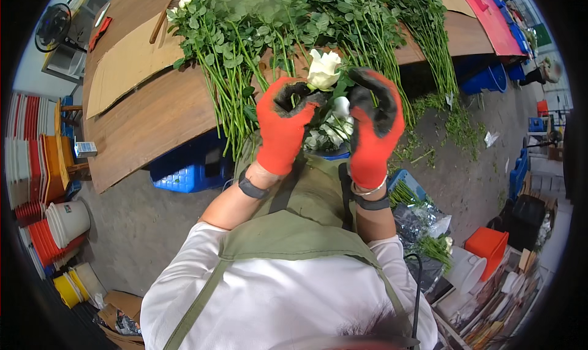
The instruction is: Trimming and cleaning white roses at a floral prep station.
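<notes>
Just above the table's near edge, my left hand [287, 122], in a red glove with a black palm, pinches a white rose [324, 69] right under its bloom. To the right of the bloom is my right hand [377, 124], gloved alike, its fingers curled but apart and nothing visible in them. Between the two hands shows a loose white petal [341, 107]; whether anything touches it I cannot tell. Below the hands, white petals or blooms [333, 131] fill a blue container [337, 156], partly hidden by the gloves. The rose's stem is mostly hidden.
Long-stemmed white roses [275, 23] lie across the wooden table [156, 124], stems hanging over its near edge. Cardboard [138, 65] covers part of its left side. A blue crate [183, 177] sits underneath. At right are cut leaves [459, 124] on the floor and a blue bin [406, 184] with stems.
</notes>
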Tool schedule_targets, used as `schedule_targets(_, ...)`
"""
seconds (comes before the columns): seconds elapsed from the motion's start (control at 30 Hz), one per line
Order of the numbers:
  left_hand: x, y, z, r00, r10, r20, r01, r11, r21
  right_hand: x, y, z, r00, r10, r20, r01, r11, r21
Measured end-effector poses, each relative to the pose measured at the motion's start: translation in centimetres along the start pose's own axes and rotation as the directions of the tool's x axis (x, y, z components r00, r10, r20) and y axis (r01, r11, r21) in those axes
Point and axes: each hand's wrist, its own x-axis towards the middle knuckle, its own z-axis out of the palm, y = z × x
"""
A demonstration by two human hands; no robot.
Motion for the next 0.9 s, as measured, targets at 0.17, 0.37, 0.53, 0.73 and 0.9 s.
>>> schedule_targets(0.17, -0.8, -0.1, 0.6, 0.998, 0.068, 0.016, -0.07, 0.992, 0.104, -0.6, -0.3, 1.8, 0.977, 0.215, -0.004, -0.215, 0.976, 0.009)
schedule_targets(0.37, -0.8, -1.2, 0.2, 0.999, 0.004, 0.053, -0.011, 0.992, 0.125, -1.3, 0.4, 2.1, 0.949, 0.31, -0.063, -0.301, 0.947, 0.116)
schedule_targets(0.53, -0.9, -1.5, 0.0, 0.999, 0.014, 0.029, -0.019, 0.981, 0.192, -0.9, -0.3, 3.3, 0.961, 0.229, -0.155, -0.187, 0.951, 0.248)
schedule_targets(0.73, -0.5, -1.6, -0.1, 0.922, 0.381, 0.071, -0.359, 0.769, 0.528, 0.2, -1.0, 2.1, 0.992, -0.114, 0.054, 0.126, 0.885, -0.447)
schedule_targets(0.9, -0.2, -1.3, -0.5, 0.942, 0.335, 0.034, -0.305, 0.806, 0.508, -0.7, 0.0, 1.8, 0.98, -0.193, 0.046, 0.193, 0.87, -0.454)
